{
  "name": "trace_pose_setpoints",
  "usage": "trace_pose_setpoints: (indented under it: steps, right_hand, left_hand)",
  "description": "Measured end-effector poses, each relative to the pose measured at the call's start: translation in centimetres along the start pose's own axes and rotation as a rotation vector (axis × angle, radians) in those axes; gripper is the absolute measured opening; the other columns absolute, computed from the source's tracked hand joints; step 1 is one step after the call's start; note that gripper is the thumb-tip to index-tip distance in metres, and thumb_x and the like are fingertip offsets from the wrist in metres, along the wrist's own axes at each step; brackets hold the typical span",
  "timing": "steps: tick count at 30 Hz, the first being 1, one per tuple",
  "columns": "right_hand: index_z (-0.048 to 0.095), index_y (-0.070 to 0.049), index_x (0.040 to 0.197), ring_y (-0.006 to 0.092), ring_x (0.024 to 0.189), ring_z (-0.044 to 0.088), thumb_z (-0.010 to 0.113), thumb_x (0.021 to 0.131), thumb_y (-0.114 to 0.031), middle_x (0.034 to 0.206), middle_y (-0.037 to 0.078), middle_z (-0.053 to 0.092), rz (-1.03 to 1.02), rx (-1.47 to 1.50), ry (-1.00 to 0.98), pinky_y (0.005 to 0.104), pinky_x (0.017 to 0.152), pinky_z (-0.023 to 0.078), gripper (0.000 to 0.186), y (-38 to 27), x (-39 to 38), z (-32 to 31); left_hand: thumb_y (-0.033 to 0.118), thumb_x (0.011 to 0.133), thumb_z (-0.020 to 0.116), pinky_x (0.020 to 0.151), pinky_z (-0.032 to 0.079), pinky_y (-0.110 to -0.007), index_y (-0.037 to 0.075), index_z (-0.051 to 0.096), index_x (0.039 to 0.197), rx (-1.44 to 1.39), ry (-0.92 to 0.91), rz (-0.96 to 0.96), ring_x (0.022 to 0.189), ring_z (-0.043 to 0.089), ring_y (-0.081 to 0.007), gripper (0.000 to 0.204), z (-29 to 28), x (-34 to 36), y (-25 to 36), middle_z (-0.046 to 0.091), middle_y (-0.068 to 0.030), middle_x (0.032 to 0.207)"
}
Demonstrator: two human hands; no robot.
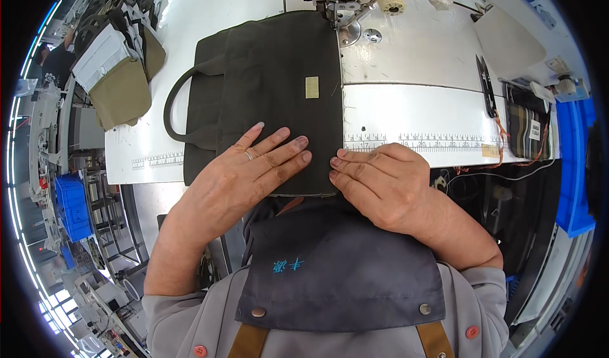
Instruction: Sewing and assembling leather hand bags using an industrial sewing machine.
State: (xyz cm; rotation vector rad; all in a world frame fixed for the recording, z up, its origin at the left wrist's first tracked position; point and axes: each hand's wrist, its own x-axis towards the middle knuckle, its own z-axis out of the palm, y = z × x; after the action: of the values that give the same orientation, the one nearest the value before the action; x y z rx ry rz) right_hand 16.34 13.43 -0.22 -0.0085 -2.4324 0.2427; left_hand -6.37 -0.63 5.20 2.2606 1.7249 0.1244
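The left hand [247,164] lies palm down on a dark fabric tote bag [266,91], fingers extended and loosely spread, gripping nothing. The right hand [393,183] has its fingers bunched, tips at the bag's right edge (whether the thumb pinches from beneath, I cannot tell). With the sewing machine's presser foot [340,23] as landmark, the bag lies to its left and wearer-side, far corner reaching it. The bag's longer side runs from the wearer toward the foot; the right hand is nearer that edge, almost straight below the foot. The loop handle [172,104] sits well left of the foot, thread snips [486,86] well right.
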Motion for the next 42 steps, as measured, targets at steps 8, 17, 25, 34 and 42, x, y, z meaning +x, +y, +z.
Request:
trace_pose_setpoints:
  steps: [8,17,25,34,42]
  right_hand:
    - [0.072,-0.003,0.086,0.0166,0.091,0.075,0.07,0.076,-0.007,0.093,0.008,0.076,0.002,-0.008,0.051,0.0272,0.068,0.052,0.011,-0.1,-0.1,0.4]
    - [0.073,-0.003,0.087,0.0173,0.091,0.075,0.072,0.076,-0.006,0.093,0.008,0.076,0.021,0.006,0.004,0.0272,0.069,0.053,0.012,0.9,0.0,-0.2]
    - [0.07,-0.001,0.09,0.0207,0.081,0.071,0.07,0.074,-0.005,0.091,0.01,0.072,0.047,0.109,-0.035,0.033,0.067,0.055,0.016,4.1,2.0,0.3]
    - [0.057,-0.006,0.075,0.0274,0.064,0.063,0.067,0.074,-0.009,0.069,0.008,0.059,-0.013,0.059,-0.096,0.0404,0.057,0.052,0.011,8.2,4.7,0.9]
    - [0.074,-0.005,0.087,0.0265,0.079,0.073,0.082,0.075,-0.008,0.089,0.008,0.076,0.049,-0.013,-0.191,0.0377,0.07,0.058,0.015,10.9,6.1,1.4]
  left_hand:
    - [0.021,0.081,0.076,0.121,0.032,-0.053,0.009,0.067,0.134,-0.106,0.208,0.088,0.14,0.055,-0.0291,0.054,-1.4,5.2,-0.1,0.062,-0.0087,0.145]
    - [0.017,0.087,0.075,0.118,0.037,-0.052,0.007,0.068,0.129,-0.047,0.371,0.126,0.137,0.057,-0.0278,0.044,2.7,7.6,-1.5,0.062,-0.01,0.142]
    - [0.014,0.086,0.076,0.116,0.043,-0.052,0.003,0.066,0.126,-0.105,0.441,0.184,0.132,0.059,-0.0344,0.043,2.5,10.1,-4.5,0.06,-0.0149,0.141]
    - [0.018,0.082,0.078,0.109,0.049,-0.047,0.006,0.074,0.118,0.024,0.563,0.168,0.121,0.064,-0.0332,0.038,1.6,12.6,-7.7,0.068,-0.0127,0.127]
    - [0.015,0.083,0.078,0.097,0.056,-0.039,0.004,0.078,0.106,0.073,0.66,0.157,0.106,0.071,-0.0287,0.026,1.2,14.8,-10.4,0.075,-0.0109,0.114]
